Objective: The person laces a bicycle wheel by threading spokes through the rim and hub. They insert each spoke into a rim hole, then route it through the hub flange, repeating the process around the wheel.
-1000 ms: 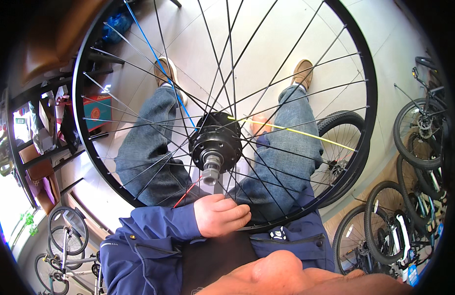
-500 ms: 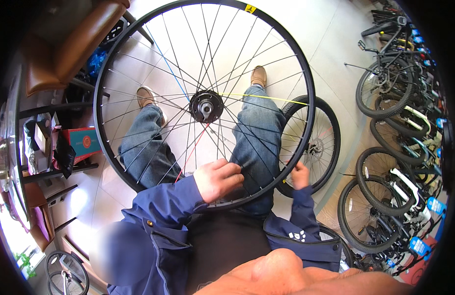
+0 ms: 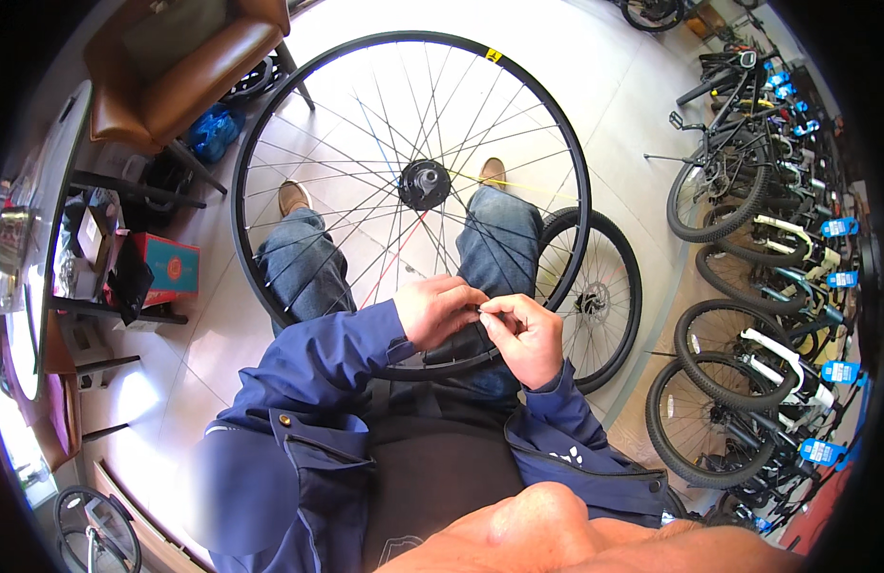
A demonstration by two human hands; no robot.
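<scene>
A large black bicycle wheel rim (image 3: 241, 205) without a tyre lies across my lap, with black spokes running to its black hub (image 3: 424, 184). Three spokes stand out: one red (image 3: 396, 256), one blue (image 3: 373, 130) and one yellow (image 3: 528, 189). Over the near part of the wheel, my left hand (image 3: 439, 310) has its fingers curled in a pinch. Its fingertips meet those of my right hand (image 3: 528, 336), which is also pinched closed, just inside the rim. Whatever sits between the fingertips is too small to make out.
Leaning beyond my right leg (image 3: 499, 239) is a wheel with a tyre (image 3: 636, 296). A row of bicycles (image 3: 719, 382) lines the right side. To the left are a brown chair (image 3: 179, 81), a glass-topped table (image 3: 55, 229) and a red and teal box (image 3: 172, 267).
My right hand has come from outside the rim, inward and left, to meet my left hand. The wheel sits lower and appears smaller in view; the viewpoint has shifted.
</scene>
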